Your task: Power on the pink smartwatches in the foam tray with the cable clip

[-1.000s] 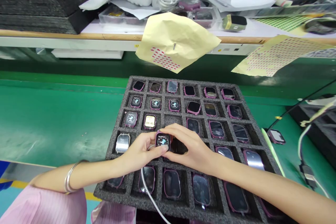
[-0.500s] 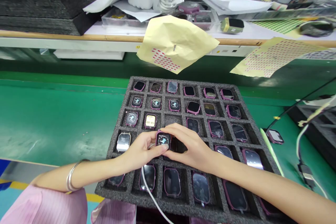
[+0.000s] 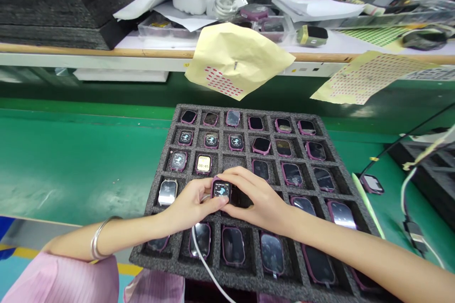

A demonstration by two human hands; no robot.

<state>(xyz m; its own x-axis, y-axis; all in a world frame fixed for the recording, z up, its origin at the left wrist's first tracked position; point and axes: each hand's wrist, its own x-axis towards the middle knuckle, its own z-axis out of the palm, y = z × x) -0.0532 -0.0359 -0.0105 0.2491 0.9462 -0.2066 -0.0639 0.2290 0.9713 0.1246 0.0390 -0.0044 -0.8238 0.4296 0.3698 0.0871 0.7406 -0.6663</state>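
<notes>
Between my two hands is a smartwatch (image 3: 221, 190) with a purple case and a lit dial. My left hand (image 3: 195, 201) grips it from the left, thumb across the lower screen. The fingers of my right hand (image 3: 254, 199) close on its right side, at the top and bottom corners. A white cable (image 3: 204, 260) runs down from under my left hand; its upper end is hidden. Below lies a black foam tray (image 3: 245, 281) with several watches in its compartments. A few to the upper left show lit dials, one a pale face (image 3: 204, 164) reading 08:45.
Black foam blocks (image 3: 71, 4) are stacked on the shelf at the back left. Yellow paper sheets (image 3: 238, 57) hang off the shelf edge. Right of the tray, another watch (image 3: 372, 183) lies on the green table (image 3: 71, 161), near a cable with a USB plug (image 3: 415, 234).
</notes>
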